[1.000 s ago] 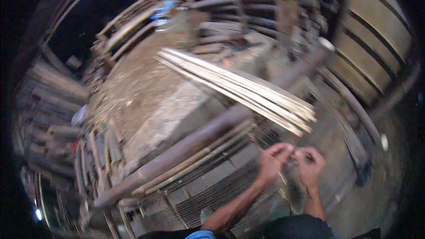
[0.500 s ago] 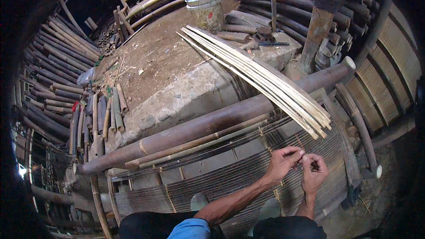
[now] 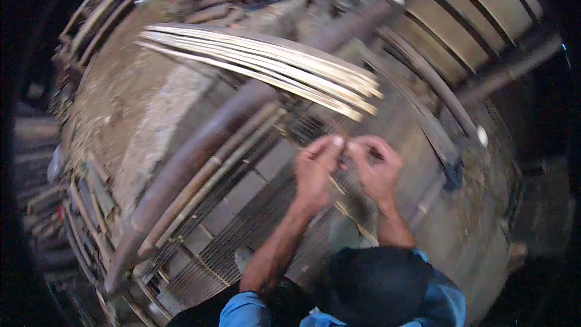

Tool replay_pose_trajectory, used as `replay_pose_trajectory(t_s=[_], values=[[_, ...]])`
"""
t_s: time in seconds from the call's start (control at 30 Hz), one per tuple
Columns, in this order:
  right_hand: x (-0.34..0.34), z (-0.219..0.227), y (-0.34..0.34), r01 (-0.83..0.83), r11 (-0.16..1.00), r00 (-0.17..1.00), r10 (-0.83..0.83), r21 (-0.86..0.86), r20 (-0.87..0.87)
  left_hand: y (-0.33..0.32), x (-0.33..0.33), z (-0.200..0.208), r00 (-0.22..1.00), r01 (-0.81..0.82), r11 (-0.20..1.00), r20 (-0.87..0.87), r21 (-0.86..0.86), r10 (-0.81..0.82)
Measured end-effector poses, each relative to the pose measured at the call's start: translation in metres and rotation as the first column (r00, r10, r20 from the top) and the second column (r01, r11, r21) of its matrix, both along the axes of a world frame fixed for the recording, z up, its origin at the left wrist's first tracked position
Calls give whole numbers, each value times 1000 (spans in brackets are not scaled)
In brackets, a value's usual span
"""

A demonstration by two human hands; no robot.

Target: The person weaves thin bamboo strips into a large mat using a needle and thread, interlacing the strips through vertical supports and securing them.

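Note:
My left hand (image 3: 313,169) and my right hand (image 3: 379,171) meet above a low frame strung with a screen of thin, close-set strips (image 3: 221,251). Thumb and fingers of each are pinched together, tips nearly touching. A faint, thin reddish strand seems to rise by the fingertips; motion blur keeps me from telling what they grip. Just beyond my hands, a bundle of long pale split-bamboo strips (image 3: 260,66) rests across a thick dark bamboo pole (image 3: 203,151), its cut ends pointing toward me.
Slimmer poles (image 3: 209,178) run alongside the thick one. A slatted panel (image 3: 469,21) leans at the far right. Beyond the frame lie a pale ledge (image 3: 157,121) and a dirt floor (image 3: 109,103). Cut bamboo lengths (image 3: 97,191) are gathered at the left.
The view has swung right and tilted, so the strips, poles and frame appear shifted left and turned. My hands stay together, fingers still pinched.

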State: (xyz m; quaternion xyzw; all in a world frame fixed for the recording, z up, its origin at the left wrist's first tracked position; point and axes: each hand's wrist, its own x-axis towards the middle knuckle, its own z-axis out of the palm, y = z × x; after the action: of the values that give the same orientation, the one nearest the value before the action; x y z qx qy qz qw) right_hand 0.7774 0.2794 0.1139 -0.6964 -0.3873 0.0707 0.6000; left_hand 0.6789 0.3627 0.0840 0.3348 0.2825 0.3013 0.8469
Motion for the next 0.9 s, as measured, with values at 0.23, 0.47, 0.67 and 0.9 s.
replay_pose_trajectory(t_s=[0.23,0.47,0.67,0.9], values=[[1,-9,-10,-42,995,980,58,89,-190,-11,7,4,999,-14,987,36,-159,20],[-6,-15,-12,-39,997,987,49,66,-154,-9,-1,12,999,5,986,39,-169,2],[-7,-13,-5,-11,993,985,31,121,-172,-5,-2,20,997,9,984,80,-178,6],[0,-4,-8,-102,992,981,114,80,-159,-6,-1,34,989,-6,985,142,-172,31]])
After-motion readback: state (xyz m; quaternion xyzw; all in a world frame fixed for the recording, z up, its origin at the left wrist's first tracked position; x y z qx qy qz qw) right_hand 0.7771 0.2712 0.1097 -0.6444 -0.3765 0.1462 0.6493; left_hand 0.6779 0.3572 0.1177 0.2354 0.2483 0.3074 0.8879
